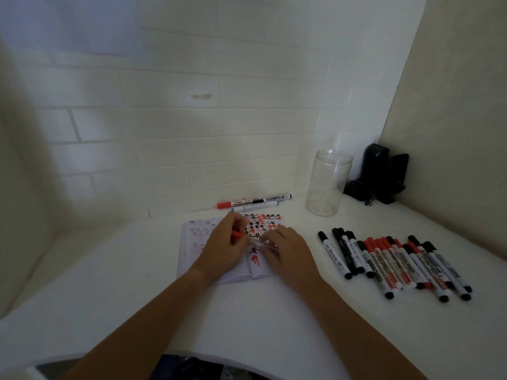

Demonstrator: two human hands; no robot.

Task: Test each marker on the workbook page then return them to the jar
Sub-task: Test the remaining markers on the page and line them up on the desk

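Beside the empty jar (327, 183), both hands' fingers (241, 237) grasp a red marker (248, 238).

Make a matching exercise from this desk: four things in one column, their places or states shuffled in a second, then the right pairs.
Things:
1. jar
2. workbook
3. row of markers
4. red marker

Places or states:
A. lying loose at the right of the table
B. held in both hands
C. empty, upright near the wall
D. open under the hands, covered in test marks

Pairs: 1-C, 2-D, 3-A, 4-B
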